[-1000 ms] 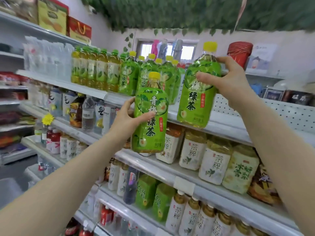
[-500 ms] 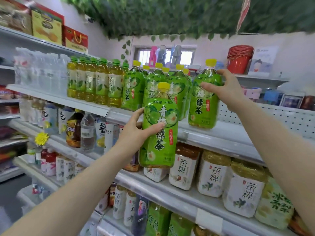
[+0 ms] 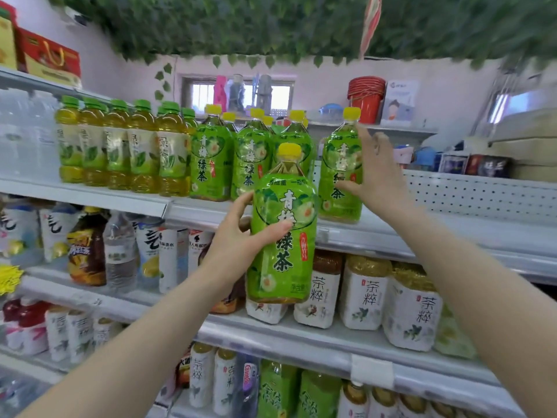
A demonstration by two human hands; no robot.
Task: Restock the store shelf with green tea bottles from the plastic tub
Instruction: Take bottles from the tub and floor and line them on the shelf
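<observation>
My left hand [image 3: 241, 236] grips a green tea bottle [image 3: 283, 230] with a yellow cap, held upright in front of the shelf edge. A second green tea bottle [image 3: 340, 167] stands on the upper shelf [image 3: 422, 233], to the right of a row of the same green tea bottles [image 3: 211, 164]. My right hand [image 3: 376, 176] is at that bottle's right side, fingers spread, thumb touching its label. The plastic tub is not in view.
Yellow-green tea bottles with green caps [image 3: 120, 152] fill the shelf's left part, water bottles [image 3: 24, 137] beyond them. White-labelled tea bottles [image 3: 364, 297] line the shelf below. A perforated back panel [image 3: 482, 197] runs behind bare shelf space to the right. A red bucket [image 3: 366, 98] stands behind.
My right hand has set its bottle down on the upper shelf and loosened its grip. My left hand has raised its bottle a little toward the shelf.
</observation>
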